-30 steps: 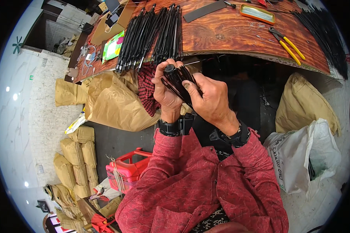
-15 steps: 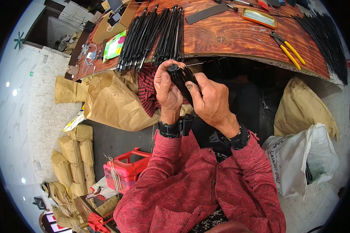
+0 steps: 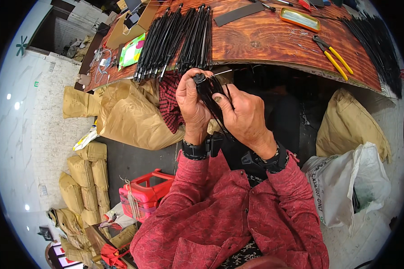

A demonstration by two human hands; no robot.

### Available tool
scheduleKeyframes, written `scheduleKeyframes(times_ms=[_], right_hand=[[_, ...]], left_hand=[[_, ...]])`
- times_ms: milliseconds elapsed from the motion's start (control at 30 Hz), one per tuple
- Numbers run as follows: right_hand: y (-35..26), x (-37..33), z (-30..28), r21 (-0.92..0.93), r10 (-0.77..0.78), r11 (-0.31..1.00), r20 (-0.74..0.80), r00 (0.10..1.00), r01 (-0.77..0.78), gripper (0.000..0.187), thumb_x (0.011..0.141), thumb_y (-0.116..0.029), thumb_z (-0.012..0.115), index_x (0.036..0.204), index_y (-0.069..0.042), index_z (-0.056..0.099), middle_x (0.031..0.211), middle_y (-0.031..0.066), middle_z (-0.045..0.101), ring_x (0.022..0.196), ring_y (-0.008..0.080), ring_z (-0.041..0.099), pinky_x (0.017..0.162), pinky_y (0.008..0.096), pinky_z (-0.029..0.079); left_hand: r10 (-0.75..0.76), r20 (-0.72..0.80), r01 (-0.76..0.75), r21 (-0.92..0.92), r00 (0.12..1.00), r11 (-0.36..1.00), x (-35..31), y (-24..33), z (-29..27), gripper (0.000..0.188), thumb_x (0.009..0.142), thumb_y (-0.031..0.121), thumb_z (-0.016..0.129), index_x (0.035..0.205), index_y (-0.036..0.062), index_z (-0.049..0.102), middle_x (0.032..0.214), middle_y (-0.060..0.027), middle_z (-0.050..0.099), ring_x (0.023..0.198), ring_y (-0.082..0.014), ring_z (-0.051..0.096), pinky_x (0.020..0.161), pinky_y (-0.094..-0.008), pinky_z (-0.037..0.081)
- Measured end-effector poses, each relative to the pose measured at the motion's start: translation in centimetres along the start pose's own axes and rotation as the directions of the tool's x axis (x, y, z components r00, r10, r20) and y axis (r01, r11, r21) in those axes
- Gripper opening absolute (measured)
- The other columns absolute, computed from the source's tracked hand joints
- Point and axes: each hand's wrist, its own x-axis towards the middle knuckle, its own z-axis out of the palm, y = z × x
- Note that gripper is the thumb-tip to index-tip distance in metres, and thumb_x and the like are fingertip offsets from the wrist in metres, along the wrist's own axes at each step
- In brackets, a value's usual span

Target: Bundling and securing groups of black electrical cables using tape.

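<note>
In front of my chest, below the table edge, I hold a black umbrella frame (image 3: pixel 206 92) with a round black hub at its upper end and thin ribs running down. My left hand (image 3: pixel 194 105) is wrapped round the hub end, thumb on the near side. With its thumb and fingers, my right hand (image 3: pixel 249 116) pinches the ribs just to the right. A thin pale metal rod (image 3: pixel 223 72) juts out to the right above the fingers. The lower ribs are partly hidden behind my right hand.
On the wooden table (image 3: pixel 251 45) lie bundled umbrella frames (image 3: pixel 195 38), yellow-handled pliers (image 3: pixel 334 56), an orange-rimmed tin (image 3: pixel 300 20) and a fan of black ribs (image 3: pixel 375 49). Brown sacks (image 3: pixel 134 121), a white sack (image 3: pixel 345 188) and a red plastic stool (image 3: pixel 143 195) stand around me.
The ribs in my hands have spread apart a little, and the lower ones show more below. The pale rod has tilted slightly upward. Both hands keep nearly the same place.
</note>
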Motion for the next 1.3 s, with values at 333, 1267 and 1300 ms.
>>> scheduleKeyframes(times_ms=[333, 1267, 1300], right_hand=[[-0.3, -0.1, 0.2, -0.043, -0.058, 0.998, -0.05, 0.997, 0.056, 0.017, 0.091, -0.016, 0.068, 0.087, -0.002, 0.06, 0.066, 0.0178, 0.06, 0.058, 0.0398, 0.061, 0.05, 0.0425, 0.046], [0.2, 0.7, -1.3, -0.083, -0.083, 0.993, 0.072, 0.994, 0.089, 0.023, 0.092, -0.021, 0.068, 0.08, -0.002, 0.059, 0.061, 0.0187, 0.058, 0.056, 0.0391, 0.06, 0.05, 0.0461, 0.045], [0.3, 0.7, -1.5, -0.101, -0.063, 0.992, 0.083, 0.995, 0.072, 0.024, 0.092, -0.021, 0.068, 0.08, -0.002, 0.06, 0.061, 0.0184, 0.058, 0.056, 0.0391, 0.06, 0.05, 0.0461, 0.045]], left_hand=[[0.002, 0.128, 0.005, -0.05, 0.992, 0.999, 0.3, -0.4, -1.1, 0.03, 0.102, 0.026, 0.059, 0.12, 0.0014, 0.057, 0.107, -0.0109, 0.061, 0.102, -0.0258, 0.06, 0.091, -0.0408, 0.052], [-0.031, 0.129, 0.042, -0.084, 0.991, 0.996, -0.1, 0.0, -0.2, 0.039, 0.096, 0.02, 0.067, 0.127, -0.002, 0.058, 0.111, -0.0131, 0.065, 0.105, -0.0258, 0.065, 0.093, -0.0403, 0.054], [-0.058, 0.086, 0.056, 0.027, 0.995, 0.998, -0.5, 0.3, -0.1, 0.04, 0.096, 0.02, 0.068, 0.128, -0.0014, 0.057, 0.114, -0.0127, 0.064, 0.106, -0.0265, 0.065, 0.094, -0.0411, 0.053]])
